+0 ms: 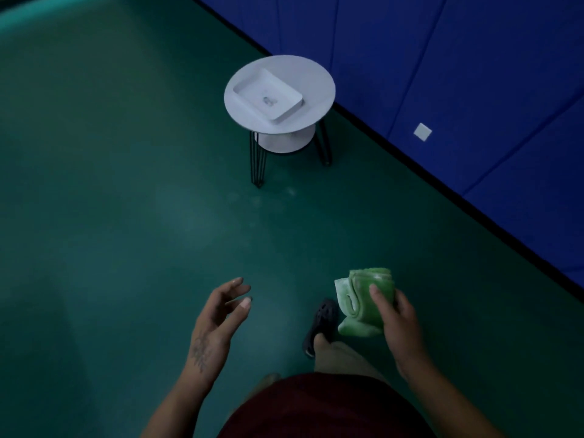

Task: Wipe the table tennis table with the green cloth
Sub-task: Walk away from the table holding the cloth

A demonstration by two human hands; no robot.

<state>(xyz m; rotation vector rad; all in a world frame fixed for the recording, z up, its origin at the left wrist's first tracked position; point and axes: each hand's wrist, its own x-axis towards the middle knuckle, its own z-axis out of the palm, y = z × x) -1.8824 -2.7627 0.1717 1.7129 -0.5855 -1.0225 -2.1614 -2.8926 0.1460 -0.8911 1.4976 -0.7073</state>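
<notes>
My right hand (399,320) grips the folded green cloth (360,301) at the lower right, thumb across its top and the folds sticking out to the left. My left hand (218,314) hovers at lower centre, palm turned inward, fingers loosely spread and holding nothing. Both hands are in the air above the green floor. No table tennis table is in view.
A small round white side table (316,77) on thin black legs stands ahead, carrying a white rectangular tray (246,85). A blue padded wall (474,74) runs diagonally along the right. My foot in a dark clog (319,324) is below the cloth. Green floor (110,200) spreads to the left.
</notes>
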